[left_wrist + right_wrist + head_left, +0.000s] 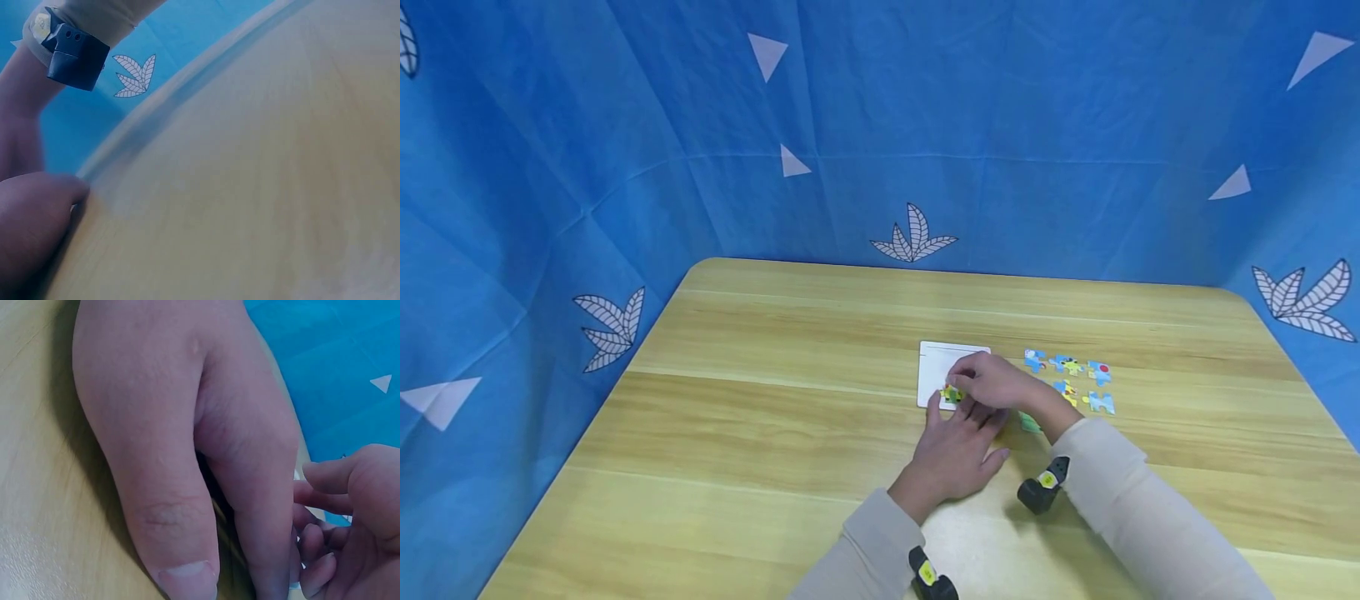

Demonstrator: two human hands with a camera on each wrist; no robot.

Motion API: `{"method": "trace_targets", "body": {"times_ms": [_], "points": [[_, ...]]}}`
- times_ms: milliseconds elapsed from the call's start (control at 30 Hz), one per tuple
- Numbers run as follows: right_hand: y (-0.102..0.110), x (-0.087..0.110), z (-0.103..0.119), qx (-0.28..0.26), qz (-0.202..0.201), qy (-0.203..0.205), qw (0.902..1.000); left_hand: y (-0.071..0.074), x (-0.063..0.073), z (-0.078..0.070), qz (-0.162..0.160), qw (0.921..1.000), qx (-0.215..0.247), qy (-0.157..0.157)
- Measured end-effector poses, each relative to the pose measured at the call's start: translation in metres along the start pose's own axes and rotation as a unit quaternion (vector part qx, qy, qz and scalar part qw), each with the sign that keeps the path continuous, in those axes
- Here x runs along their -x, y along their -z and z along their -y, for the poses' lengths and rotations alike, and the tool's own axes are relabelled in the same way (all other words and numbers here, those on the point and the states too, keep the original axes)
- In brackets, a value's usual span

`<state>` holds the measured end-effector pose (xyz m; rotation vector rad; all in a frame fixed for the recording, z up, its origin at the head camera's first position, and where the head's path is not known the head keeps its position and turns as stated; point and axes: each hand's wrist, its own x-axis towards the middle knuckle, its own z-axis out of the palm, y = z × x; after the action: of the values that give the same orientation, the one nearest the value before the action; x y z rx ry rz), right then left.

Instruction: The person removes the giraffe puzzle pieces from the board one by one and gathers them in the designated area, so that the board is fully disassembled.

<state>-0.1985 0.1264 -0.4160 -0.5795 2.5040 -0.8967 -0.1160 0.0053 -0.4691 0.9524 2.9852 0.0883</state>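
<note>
A white puzzle tray (pixel 934 367) lies on the wooden table. My right hand (pixel 992 381) reaches over it from the right, fingers bent, pinching at a small yellow-green puzzle piece (pixel 952 395) near the tray's front edge. My left hand (pixel 953 457) lies at that edge with fingers spread and the thumb out to the side; the right hand overlaps some of its fingertips. In the right wrist view the left hand (pixel 156 437) fills the middle, the right hand's curled fingers (pixel 319 572) beside it. The left wrist view mostly shows bare wood, with part of the left hand (pixel 31 225) at the corner.
To the right of the tray lie several loose puzzle pieces, among them a light blue one (pixel 1101 403) and one with a red spot (pixel 1099 372). A green piece (pixel 1028 422) shows under the right forearm. A blue patterned curtain (pixel 880 125) hangs behind the table (pixel 775 333).
</note>
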Motion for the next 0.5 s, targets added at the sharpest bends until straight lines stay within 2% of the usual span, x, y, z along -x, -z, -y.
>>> {"method": "trace_targets", "body": {"times_ms": [500], "points": [[-0.0036,-0.0016,-0.0014,-0.003,-0.009,0.006,0.9999,-0.0004,-0.0013,0.0006,0.003,1.0,0.003,0.001]]}}
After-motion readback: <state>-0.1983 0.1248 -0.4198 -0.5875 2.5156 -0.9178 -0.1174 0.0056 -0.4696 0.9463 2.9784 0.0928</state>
